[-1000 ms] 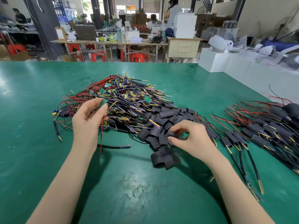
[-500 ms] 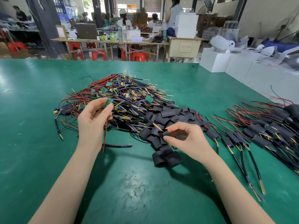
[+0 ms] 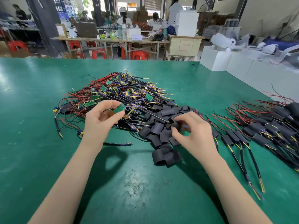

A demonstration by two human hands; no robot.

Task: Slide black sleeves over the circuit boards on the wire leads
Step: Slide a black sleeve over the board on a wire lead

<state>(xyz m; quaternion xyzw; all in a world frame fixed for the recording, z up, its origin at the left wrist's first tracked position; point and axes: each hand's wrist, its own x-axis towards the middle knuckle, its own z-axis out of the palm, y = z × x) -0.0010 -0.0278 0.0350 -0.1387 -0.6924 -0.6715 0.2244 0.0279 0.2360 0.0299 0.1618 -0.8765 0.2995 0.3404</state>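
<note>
Here, above the green counter (image 3: 40, 159), the left hand (image 3: 100, 122) pinches a small green circuit board (image 3: 119, 108) while the right hand (image 3: 192, 135) grips a black tubular sleeve (image 3: 174, 124), flanked by tangled unsleeved wire leads (image 3: 116, 94), loose black sleeves (image 3: 161, 138) and sleeved leads (image 3: 258, 130).

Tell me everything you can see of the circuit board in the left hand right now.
The circuit board is a small green rectangle, flat and stiff-looking, tilted with one face toward the camera. The left hand pinches it at its lower left end between thumb and fingertips, lifted above the wire pile. A black lead appears to run from it toward the right hand, which holds a black sleeve at the lead's tip. No sleeve covers the board.
</note>
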